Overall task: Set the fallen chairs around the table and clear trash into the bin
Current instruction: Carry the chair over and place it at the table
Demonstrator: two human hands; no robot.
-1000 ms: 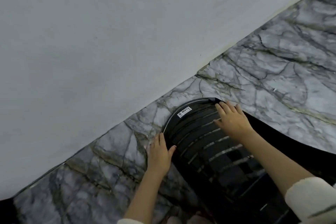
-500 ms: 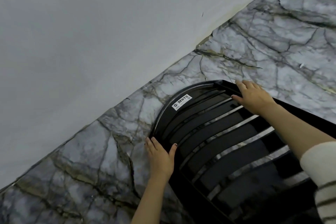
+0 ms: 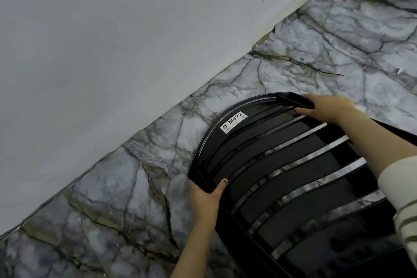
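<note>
A head-camera view looking down at a corner of a room. A plain grey wall fills the frame from 9 to 12 o'clock. A marble-patterned floor, grey with dark and ochre veins, runs in a diagonal band from 7 to 2 o'clock.

A glossy black plastic chair with a curved, slatted backrest is seen at 4 to 5 o'clock. Only the backrest shows, its arched top pointing toward the wall; seat and legs are cut off by the frame edge. A white label reading "M972" is stuck near the top of the arch.

The backrest rim is held on both sides. The left hand, at 6 o'clock, is wrapped round the left edge, thumb laid across the front face and fingers hidden behind. The right hand, at 3 o'clock, is curled over the top right of the rim, below a cream striped sleeve. A grip spread across the rim is judged to give leverage and to stop the chair twisting while it is stood upright.

Floor shows through the slats, so the backrest appears raised rather than flat. No table, bin or trash can be made out.
</note>
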